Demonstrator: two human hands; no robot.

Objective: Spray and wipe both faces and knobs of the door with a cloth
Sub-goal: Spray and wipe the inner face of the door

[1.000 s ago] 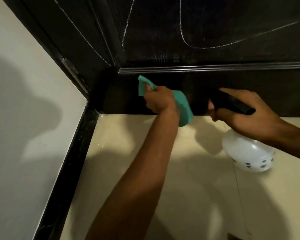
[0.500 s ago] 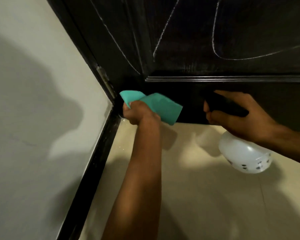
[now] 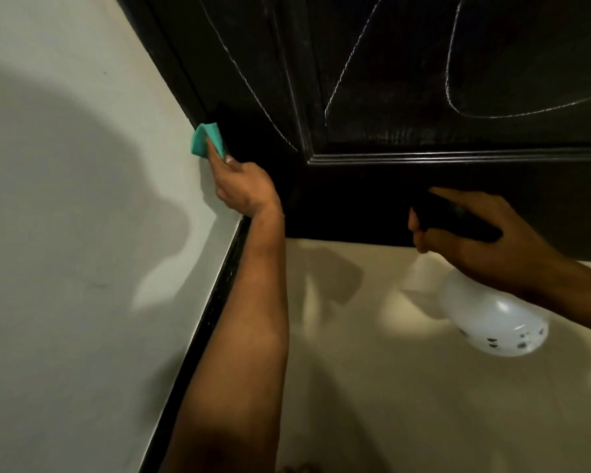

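the left hand (image 3: pixel 243 186) grips a teal cloth (image 3: pixel 208 139), fingers curled round it, and presses it against the left edge of the dark door (image 3: pixel 406 97), right where the door's frame meets the pale wall (image 3: pixel 65 199). only a small bunched part of the cloth shows beyond the fingertips; the rest is hidden in the hand. the forearm reaches up from the near bottom of the view, running beside the black skirting strip (image 3: pixel 215 308) at the foot of the wall.

the right hand (image 3: pixel 485 240) comes in from the right and holds a spray bottle (image 3: pixel 492 319) by its black head, fingers wrapped round it, with the index finger stretched along the top. the bottle's white, rounded body hangs below the hand, tilted, over the cream floor (image 3: pixel 372 387), near the bottom rail of the door. small dark marks show on the lower part of the body; they are too blurred to read.

the door fills the far upper part of the view. it is dark, with a raised moulding line across it above the bottom rail and thin pale curved lines on its panels. no knob is in view. shadows of the arms fall on the wall and floor.
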